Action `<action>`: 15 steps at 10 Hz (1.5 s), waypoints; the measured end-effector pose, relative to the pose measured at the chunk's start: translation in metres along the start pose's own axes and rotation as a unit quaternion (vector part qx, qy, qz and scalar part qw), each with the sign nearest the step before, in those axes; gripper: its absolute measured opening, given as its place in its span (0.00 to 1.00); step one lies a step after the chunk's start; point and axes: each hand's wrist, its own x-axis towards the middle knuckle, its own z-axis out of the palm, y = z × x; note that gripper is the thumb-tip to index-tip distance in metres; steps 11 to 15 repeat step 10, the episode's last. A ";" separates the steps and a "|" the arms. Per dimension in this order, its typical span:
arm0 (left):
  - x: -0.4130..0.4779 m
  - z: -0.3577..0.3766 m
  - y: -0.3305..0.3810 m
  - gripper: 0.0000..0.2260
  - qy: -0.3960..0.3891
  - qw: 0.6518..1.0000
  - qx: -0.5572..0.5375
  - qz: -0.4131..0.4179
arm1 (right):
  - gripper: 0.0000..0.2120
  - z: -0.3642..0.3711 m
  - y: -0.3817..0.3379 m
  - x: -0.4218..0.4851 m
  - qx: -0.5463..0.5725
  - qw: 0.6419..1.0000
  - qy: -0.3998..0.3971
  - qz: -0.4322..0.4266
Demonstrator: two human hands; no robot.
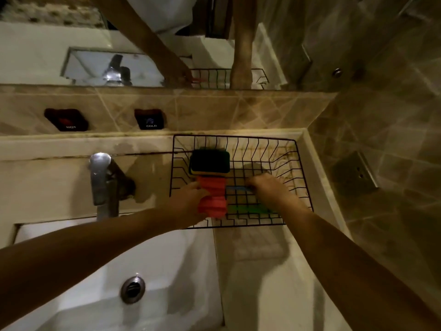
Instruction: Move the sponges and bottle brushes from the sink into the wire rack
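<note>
At frame centre, the left hand is gripping a ridged red sponge inside the black wire rack; the right hand is pinching a blue handle.

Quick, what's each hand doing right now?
Left hand: closed on the ribbed red-orange sponge in the black wire rack.
Right hand: over a blue item; grip cannot be told.

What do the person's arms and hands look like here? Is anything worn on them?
Both forearms are bare as far as the picture shows: no sleeves reach into view. The left hand and the right hand wear no gloves. I see no watch, bracelet or ring, though the dim, slightly blurred image could hide a small one.
</note>
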 end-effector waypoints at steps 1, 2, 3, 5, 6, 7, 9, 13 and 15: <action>0.010 0.016 -0.001 0.22 0.014 0.997 0.064 -0.037 | 0.13 0.011 0.000 0.011 0.009 1.000 0.009 -0.006; 0.015 0.028 0.001 0.21 0.036 0.990 0.132 -0.034 | 0.19 0.015 0.002 0.013 0.007 1.000 -0.019 0.004; 0.018 0.031 0.002 0.21 0.022 0.985 0.164 -0.042 | 0.20 0.017 0.004 0.011 0.029 0.999 -0.016 0.000; 0.022 0.024 -0.003 0.20 0.011 0.985 0.171 -0.029 | 0.14 0.014 -0.001 0.001 0.081 0.995 0.056 -0.005; 0.020 0.017 -0.005 0.13 -0.007 0.991 0.134 -0.018 | 0.15 0.010 -0.004 -0.007 0.076 0.994 0.078 0.004; 0.015 0.009 0.002 0.15 0.010 0.991 0.133 0.001 | 0.10 0.004 -0.010 -0.017 0.078 0.993 0.090 0.023; 0.001 -0.011 0.013 0.14 0.002 0.996 0.078 0.049 | 0.05 -0.007 -0.039 -0.051 0.165 0.958 0.234 0.016; -0.006 -0.019 0.022 0.10 -0.007 0.993 0.112 0.021 | 0.06 -0.004 -0.051 -0.071 0.182 0.948 0.257 0.049; -0.006 -0.019 0.022 0.10 -0.007 0.993 0.112 0.021 | 0.06 -0.004 -0.051 -0.071 0.182 0.948 0.257 0.049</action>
